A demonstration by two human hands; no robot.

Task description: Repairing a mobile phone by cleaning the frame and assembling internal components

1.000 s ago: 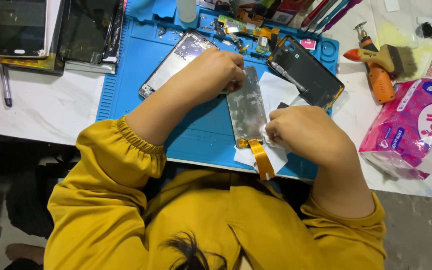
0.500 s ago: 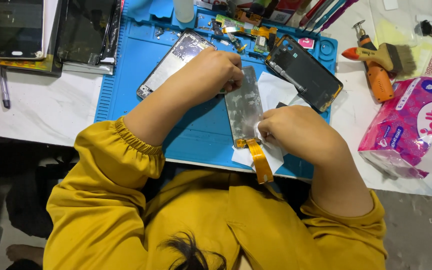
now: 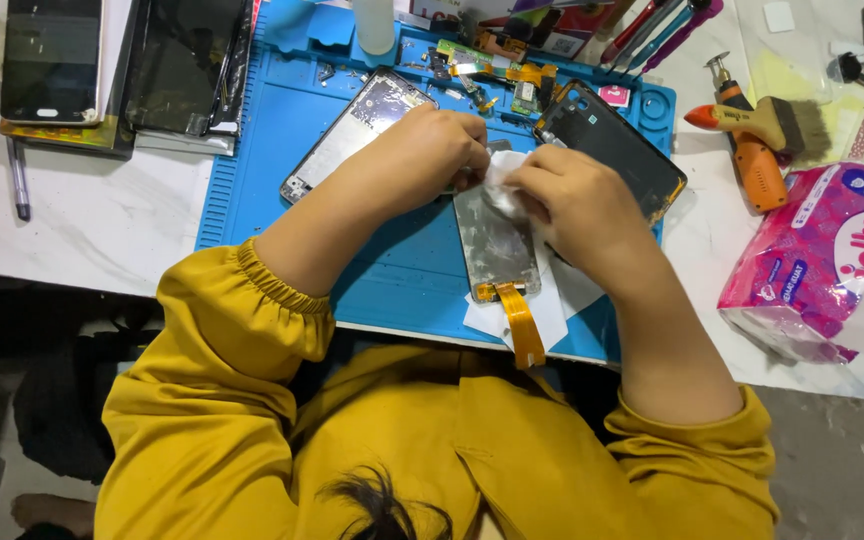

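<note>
A grey phone screen panel (image 3: pixel 497 245) with an orange flex cable (image 3: pixel 522 325) lies on a blue work mat (image 3: pixel 272 180), over white tissue (image 3: pixel 552 305). My left hand (image 3: pixel 432 150) presses on the panel's far end. My right hand (image 3: pixel 577 210) holds a crumpled white tissue wad (image 3: pixel 502 180) against the panel's upper part, close to my left fingers. Both arms wear yellow sleeves.
A phone frame (image 3: pixel 357 125) and a black phone back (image 3: pixel 617 150) lie on the mat. Small parts sit at the mat's far edge. Dark phones (image 3: pixel 52 65) are stacked at the left, a pen (image 3: pixel 17 180) beside them. An orange tool (image 3: pixel 752 150) and a pink tissue pack (image 3: pixel 822 265) lie at the right.
My right hand has moved with the tissue from the panel's near end, by the flex cable, up to its far end. My left hand stays on the panel.
</note>
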